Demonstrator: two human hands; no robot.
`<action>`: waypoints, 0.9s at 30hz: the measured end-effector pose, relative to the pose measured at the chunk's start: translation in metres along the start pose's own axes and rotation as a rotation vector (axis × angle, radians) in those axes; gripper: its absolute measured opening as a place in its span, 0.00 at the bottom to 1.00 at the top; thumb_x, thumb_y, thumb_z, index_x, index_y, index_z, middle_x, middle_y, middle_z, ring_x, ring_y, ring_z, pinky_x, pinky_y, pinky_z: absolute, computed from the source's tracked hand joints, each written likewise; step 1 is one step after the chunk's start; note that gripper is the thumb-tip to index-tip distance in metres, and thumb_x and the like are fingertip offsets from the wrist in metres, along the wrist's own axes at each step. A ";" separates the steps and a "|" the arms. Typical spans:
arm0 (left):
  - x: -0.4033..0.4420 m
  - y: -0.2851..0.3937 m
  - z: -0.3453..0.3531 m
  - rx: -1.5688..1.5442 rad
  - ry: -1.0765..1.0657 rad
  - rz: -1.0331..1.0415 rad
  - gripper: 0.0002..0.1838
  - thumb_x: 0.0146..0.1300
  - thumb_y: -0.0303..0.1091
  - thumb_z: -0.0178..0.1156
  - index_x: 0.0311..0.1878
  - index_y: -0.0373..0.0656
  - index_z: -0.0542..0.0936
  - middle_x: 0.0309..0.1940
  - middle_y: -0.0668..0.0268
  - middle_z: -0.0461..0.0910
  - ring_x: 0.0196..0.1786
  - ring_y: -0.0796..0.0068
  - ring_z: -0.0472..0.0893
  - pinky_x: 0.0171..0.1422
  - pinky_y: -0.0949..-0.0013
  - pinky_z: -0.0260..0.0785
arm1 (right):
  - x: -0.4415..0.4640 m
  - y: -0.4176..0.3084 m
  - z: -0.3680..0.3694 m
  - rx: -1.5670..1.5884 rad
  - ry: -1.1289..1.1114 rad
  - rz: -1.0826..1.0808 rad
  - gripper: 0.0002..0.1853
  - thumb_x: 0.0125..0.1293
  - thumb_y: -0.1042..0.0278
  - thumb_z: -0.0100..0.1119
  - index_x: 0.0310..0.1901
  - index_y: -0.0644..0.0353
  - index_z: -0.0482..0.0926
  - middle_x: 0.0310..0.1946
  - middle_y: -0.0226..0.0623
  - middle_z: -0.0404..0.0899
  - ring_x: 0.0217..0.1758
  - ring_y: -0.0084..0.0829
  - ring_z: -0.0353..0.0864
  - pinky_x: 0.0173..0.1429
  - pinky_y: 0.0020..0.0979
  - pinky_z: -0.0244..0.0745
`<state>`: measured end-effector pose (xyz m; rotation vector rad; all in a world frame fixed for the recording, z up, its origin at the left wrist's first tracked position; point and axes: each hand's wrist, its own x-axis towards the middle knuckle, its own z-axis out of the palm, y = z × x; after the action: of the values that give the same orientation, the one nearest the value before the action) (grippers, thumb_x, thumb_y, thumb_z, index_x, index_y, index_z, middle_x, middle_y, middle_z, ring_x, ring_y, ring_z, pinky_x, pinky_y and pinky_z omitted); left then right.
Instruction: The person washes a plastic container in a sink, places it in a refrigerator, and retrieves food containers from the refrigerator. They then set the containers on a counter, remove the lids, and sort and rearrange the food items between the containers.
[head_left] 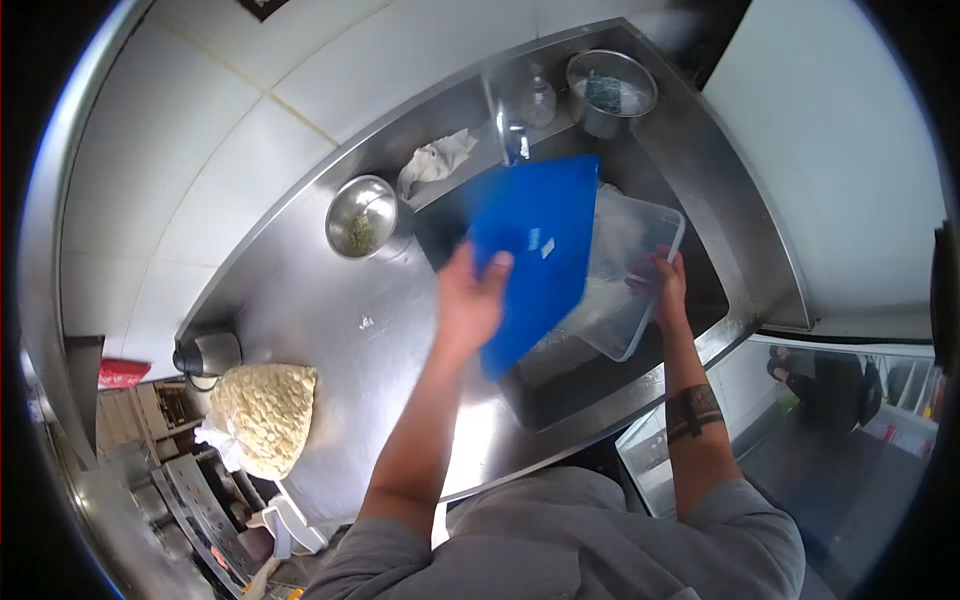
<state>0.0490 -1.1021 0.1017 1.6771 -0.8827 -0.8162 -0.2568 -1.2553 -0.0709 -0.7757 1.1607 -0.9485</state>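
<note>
My left hand [472, 302] grips the near-left edge of a flat blue rectangular board [545, 255], thumb on its face. Two small pale labels show on the board, which is tilted over the sink and slightly blurred. In my right hand [668, 285] is a clear plastic container [635, 255], held by its right rim over the sink basin. The board partly covers the container's left side, so that part is hidden. Beneath both lies the sink basin [700, 300].
A metal bowl [361, 217] with green bits stands on the steel counter [340, 330]. A crumpled cloth [437, 160] lies by the faucet [515, 143]. A clear bottle [539, 98] and metal pot [611, 92] are behind the sink. A bag of pale pieces [262, 415] sits left.
</note>
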 end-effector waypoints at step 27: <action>0.075 -0.157 0.007 -0.547 -0.098 -0.486 0.29 0.63 0.23 0.69 0.68 0.42 0.73 0.58 0.58 0.81 0.62 0.61 0.81 0.67 0.55 0.75 | 0.066 -0.042 0.222 0.009 -0.548 0.017 0.15 0.73 0.67 0.65 0.55 0.68 0.81 0.45 0.44 0.87 0.46 0.35 0.90 0.52 0.36 0.87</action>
<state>0.1066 -1.1384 -0.0585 1.3733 -0.2597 -1.3393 -0.0414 -1.3276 -0.0074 -0.9434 0.6817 -0.6646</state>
